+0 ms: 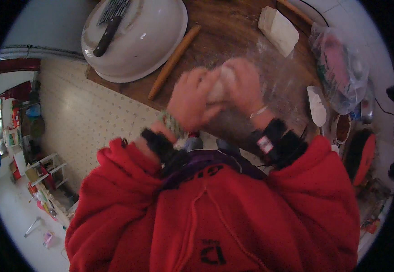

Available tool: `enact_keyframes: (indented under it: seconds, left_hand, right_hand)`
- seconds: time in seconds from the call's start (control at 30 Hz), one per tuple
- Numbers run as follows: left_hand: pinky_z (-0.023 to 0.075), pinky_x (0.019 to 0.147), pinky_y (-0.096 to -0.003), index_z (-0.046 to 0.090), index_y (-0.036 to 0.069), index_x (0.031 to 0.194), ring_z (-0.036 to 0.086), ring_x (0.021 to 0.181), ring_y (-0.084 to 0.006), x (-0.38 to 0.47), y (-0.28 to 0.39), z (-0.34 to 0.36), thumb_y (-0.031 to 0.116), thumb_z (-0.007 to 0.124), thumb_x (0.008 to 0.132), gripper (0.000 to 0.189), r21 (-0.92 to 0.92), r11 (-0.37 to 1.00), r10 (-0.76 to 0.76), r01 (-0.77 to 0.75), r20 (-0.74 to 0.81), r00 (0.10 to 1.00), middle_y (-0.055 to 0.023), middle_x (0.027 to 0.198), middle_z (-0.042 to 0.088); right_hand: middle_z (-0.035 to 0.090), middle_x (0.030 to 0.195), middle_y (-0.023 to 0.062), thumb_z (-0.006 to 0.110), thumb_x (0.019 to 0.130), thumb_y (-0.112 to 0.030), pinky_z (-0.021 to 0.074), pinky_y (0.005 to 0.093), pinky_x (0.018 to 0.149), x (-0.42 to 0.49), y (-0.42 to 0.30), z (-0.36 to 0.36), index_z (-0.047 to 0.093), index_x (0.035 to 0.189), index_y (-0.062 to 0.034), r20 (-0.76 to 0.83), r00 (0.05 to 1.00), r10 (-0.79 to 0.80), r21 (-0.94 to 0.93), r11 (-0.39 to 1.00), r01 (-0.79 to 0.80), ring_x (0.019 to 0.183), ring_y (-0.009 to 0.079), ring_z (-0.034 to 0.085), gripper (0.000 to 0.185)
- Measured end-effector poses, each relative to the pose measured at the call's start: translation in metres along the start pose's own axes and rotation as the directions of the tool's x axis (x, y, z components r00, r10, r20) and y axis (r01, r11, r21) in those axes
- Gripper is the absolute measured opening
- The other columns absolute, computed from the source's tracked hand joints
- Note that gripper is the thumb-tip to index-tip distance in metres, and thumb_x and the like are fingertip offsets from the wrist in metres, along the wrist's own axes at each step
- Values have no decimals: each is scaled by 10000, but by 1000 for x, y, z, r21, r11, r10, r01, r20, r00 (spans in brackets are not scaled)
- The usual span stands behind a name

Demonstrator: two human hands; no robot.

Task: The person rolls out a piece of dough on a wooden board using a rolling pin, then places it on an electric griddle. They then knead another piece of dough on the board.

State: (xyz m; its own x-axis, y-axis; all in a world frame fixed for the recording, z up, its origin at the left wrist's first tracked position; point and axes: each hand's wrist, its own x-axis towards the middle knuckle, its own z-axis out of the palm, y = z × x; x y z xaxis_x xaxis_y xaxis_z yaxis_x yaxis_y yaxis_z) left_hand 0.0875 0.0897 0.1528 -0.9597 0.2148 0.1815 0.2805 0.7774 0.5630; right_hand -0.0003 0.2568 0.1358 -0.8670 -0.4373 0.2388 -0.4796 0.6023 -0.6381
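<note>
My left hand (197, 95) and my right hand (246, 81) are both closed around a pale lump of dough (221, 85), blurred by motion. They hold it over the near part of a brown wooden tabletop (224, 37) dusted with flour. Fingers cover much of the lump, so its full shape is hidden. Left of my left hand, a tapered wooden rolling pin (175, 63) lies slantwise. It rests alongside an upturned white basin (139, 51). A broad-bladed knife with a dark handle (108, 35) lies on the basin's bottom. Beyond my right hand is a pale, dough-like slab (278, 30).
A clear plastic bag with pink contents (336, 61) sits at the right edge. Near it are a white scoop (317, 106), a container of reddish-brown stuff (343, 128) and a black-and-red object (360, 156). Tiled floor (91, 112) and a white rack (49, 170) lie left.
</note>
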Motion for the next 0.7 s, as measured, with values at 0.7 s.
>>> enact_keyframes:
  seconds: [0.7]
  left_hand:
    - [509,799,-535,269,224,1496,586,963,-505,-36,13,36,293,693,819,802,89,918,-392,386,337,856,-264,1187,508]
  right_hand:
    - [627,1036,151,564,843,-340,451,478,843,-61,6,17,634,955,-70,131,991,40,-260,966,-5,979,359,577,301]
